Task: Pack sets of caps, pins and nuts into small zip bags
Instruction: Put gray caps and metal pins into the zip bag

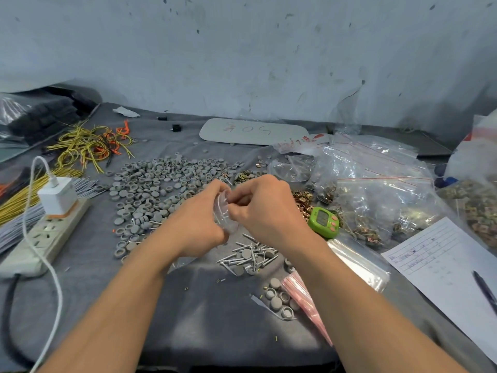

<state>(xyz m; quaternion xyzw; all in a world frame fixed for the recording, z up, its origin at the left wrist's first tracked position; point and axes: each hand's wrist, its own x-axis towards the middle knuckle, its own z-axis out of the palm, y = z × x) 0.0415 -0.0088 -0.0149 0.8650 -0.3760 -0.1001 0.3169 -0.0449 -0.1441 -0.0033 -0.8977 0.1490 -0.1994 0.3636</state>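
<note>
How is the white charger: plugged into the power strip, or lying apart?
Plugged in. The white charger stands upright on the power strip, its white cable attached on top.

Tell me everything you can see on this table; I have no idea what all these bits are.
caps: many, grey, spread over the middle of the table
pins: one heap, silver, just in front of the hands
nuts: one heap, brassy, right of the hands
small zip bag: one, clear, between the hands
timer: one, green, beside the nuts
large bags: several, clear, right side
paper form: one, white, front right
pen: one, dark, on the form
power strip: one, white, left side
charger: one, white, plugged into the strip
wires: a tangle, yellow and orange, back left
left hand: one, bare, holds the bag
right hand: one, bare, pinches the bag's mouth
</note>
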